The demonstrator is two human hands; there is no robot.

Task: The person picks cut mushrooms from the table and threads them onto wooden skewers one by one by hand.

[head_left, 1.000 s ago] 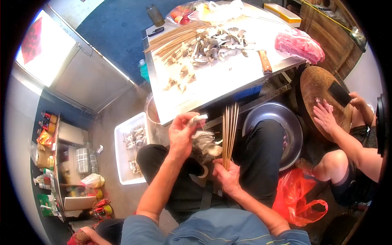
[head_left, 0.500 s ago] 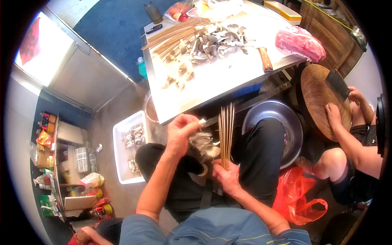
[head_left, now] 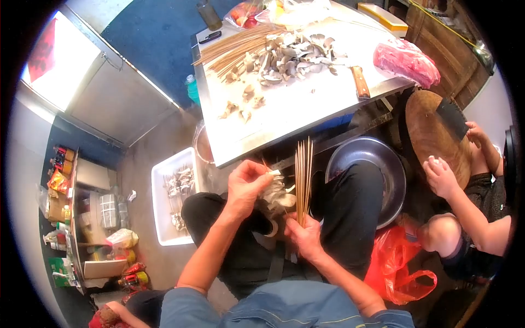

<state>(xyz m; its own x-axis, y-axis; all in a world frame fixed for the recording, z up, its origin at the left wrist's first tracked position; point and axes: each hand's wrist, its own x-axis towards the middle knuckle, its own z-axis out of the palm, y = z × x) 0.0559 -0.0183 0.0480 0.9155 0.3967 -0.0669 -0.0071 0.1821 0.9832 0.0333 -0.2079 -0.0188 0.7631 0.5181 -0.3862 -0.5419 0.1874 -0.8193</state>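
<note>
My left hand (head_left: 246, 185) pinches a small pale mushroom piece (head_left: 275, 173), right at the top of a mushroom skewer (head_left: 278, 195) strung with grey-white oyster mushroom pieces. My right hand (head_left: 304, 235) is closed around a fan of bare bamboo skewers (head_left: 303, 183), which point upward. The lower end of the loaded skewer runs down to the fingers of that same hand. Both hands are above my lap, between my knees.
A white table (head_left: 262, 127) ahead bears oyster mushrooms (head_left: 292, 57), loose skewers (head_left: 232, 49), a knife (head_left: 360, 82) and raw meat (head_left: 407, 62). Left stands a white tray (head_left: 158, 205) of loaded skewers; right, a metal basin (head_left: 398, 180), red bag (head_left: 391, 268) and another person holding a round board (head_left: 429, 131).
My left hand has brought the mushroom piece right and down to the skewer's top. My right hand has hardly moved. The other person's near hand has lifted off the round board.
</note>
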